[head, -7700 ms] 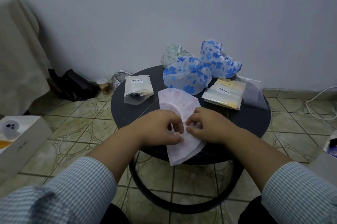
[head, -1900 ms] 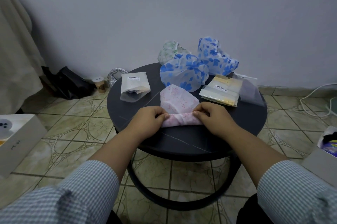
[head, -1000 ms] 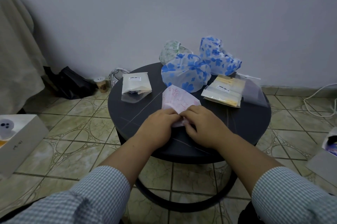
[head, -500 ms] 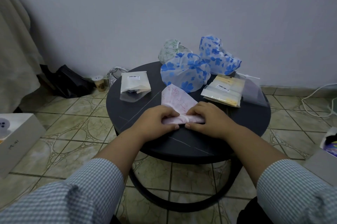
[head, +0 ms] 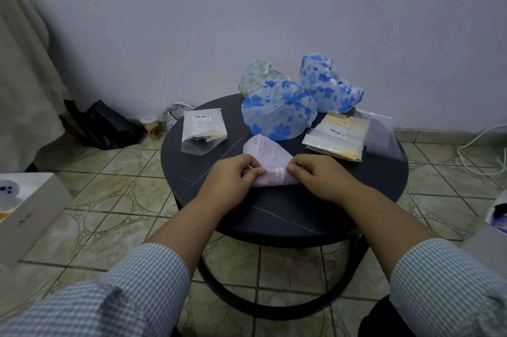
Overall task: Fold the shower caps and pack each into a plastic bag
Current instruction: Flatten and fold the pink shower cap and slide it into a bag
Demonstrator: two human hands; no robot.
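Observation:
A pink-patterned shower cap (head: 265, 154) lies folded into a narrow wedge on the round black table (head: 285, 215), its near end rolled up. My left hand (head: 230, 175) pinches the left end of the roll and my right hand (head: 319, 176) pinches the right end. Behind it sit two puffed blue-flowered shower caps (head: 278, 111) (head: 327, 84) and a green-patterned one (head: 258, 75). A stack of flat plastic bags (head: 338, 134) lies at the right. A packed bag (head: 203, 130) lies at the left.
A clear empty bag (head: 381, 139) lies at the table's right edge. On the tiled floor are a white box (head: 27, 215) at the left, a black bag (head: 107, 125) and a small jar (head: 151, 125) by the wall, and a white cable (head: 480, 150) at the right.
The cap has gone from a long wedge hanging over the table edge to a shorter wedge rolled from the near end. In the last half second my hands spread apart along the roll.

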